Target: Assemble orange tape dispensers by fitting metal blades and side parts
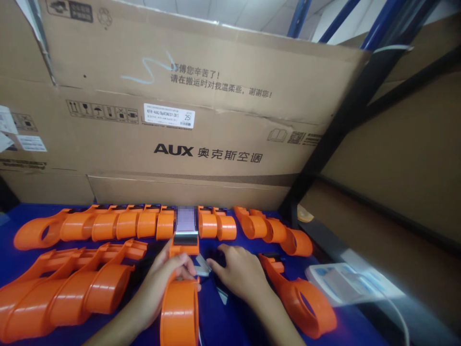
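My left hand (176, 266) is closed around the upper part of an orange plastic tape dispenser (180, 312), whose round ring faces me at the bottom middle. By the fingertips of both hands are small grey metal pieces (202, 266). My right hand (234, 269) is curled just to the right, thumb close to the metal pieces; a dark shape lies between its thumb and forefinger, and what it grips is hidden. Another thin light metal piece (222, 295) lies on the blue surface below it. Beyond my left hand stands another orange dispenser part (184, 249), with a pixelated patch above it.
Orange dispensers stand in a back row (126, 225), a left group (68, 293) and a right group (275, 230). One more dispenser (306, 307) lies near my right forearm. Cardboard (216, 120) walls the back. A white boxy item (338, 283) with a cable sits right.
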Demonstrator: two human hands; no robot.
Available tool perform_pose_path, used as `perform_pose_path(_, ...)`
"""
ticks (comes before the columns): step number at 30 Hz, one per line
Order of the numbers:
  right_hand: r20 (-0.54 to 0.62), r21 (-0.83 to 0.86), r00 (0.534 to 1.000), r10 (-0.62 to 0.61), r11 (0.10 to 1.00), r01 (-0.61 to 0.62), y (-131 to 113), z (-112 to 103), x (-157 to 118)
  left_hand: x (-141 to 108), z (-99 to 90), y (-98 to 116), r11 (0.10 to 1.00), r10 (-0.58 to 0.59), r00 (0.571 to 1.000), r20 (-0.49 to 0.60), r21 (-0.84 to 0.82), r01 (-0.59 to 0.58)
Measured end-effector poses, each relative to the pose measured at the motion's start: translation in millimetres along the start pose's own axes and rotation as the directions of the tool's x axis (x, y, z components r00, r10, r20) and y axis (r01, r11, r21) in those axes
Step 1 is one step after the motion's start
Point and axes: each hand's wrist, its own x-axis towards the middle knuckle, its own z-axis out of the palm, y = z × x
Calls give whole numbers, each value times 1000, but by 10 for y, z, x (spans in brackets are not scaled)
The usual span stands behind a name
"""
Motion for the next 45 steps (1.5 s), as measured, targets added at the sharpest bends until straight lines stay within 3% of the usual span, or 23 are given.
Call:
perform_pose_path(6,9,17,1000,10,1000,-10,-47,55,1,5,-25,-36,1000,-3,1000,18,-2,3)
perform_pose_path(15,-6,148,996,-94,985,94,-98,49,-11,-6,-34,-47,1000,-2,1000,3,1,2)
perform_pose_path(23,-100,324,975,-198,920,220,-102,48,-13,69,-145,-77,977,102,993,55,181,-110)
perform_pose_path(27,-229,469,955,-190,838,280,-114,49,-13,35,-103,-35,968,130,990,52,209,-138)
perform_pose_path(31,-293,637,947,-131,712,296,-138,42,-35,-39,-19,-21,980,84,995,45,179,-91)
perform_pose_path(36,-360,721,930,-67,612,324,-187,30,-64,-43,-11,-22,976,91,994,60,192,-100)
perform_pose_path(43,-304,843,951,-51,451,294,-239,83,-97,-7,-55,-50,967,125,992,31,220,-129)
perform_pose_path(45,-309,841,949,-69,446,306,-248,97,-106,3,-58,-55,968,124,992,28,216,-127)
